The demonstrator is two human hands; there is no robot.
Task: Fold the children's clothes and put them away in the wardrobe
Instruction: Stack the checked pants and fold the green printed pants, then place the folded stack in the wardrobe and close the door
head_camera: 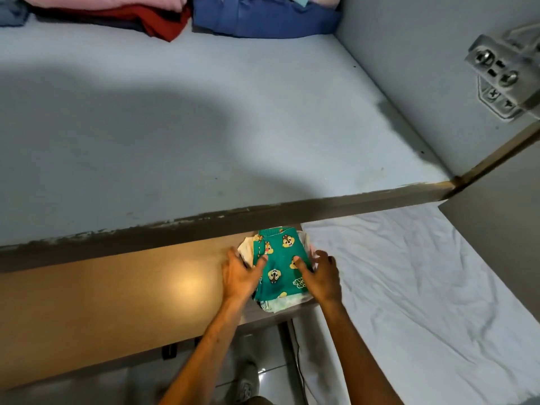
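A small stack of folded children's clothes [280, 270] has a green garment with cartoon chipmunk faces on top and white pieces underneath. It sits low in the head view, just below the front edge of the grey wardrobe shelf [204, 135], at the corner of a wooden surface [117, 299]. My left hand [242, 276] grips the stack's left side with its thumb on the green cloth. On the right side, my right hand [321, 276] does the same, its fingers spread over the edge.
At the back of the shelf lie folded piles, a pink and red pile [111, 13] and a blue pile [263, 21]. The wardrobe's right wall carries a metal hinge [496, 74]. A bed with a white sheet [409, 287] lies to the right. A shoe [248, 381] stands on the tiled floor.
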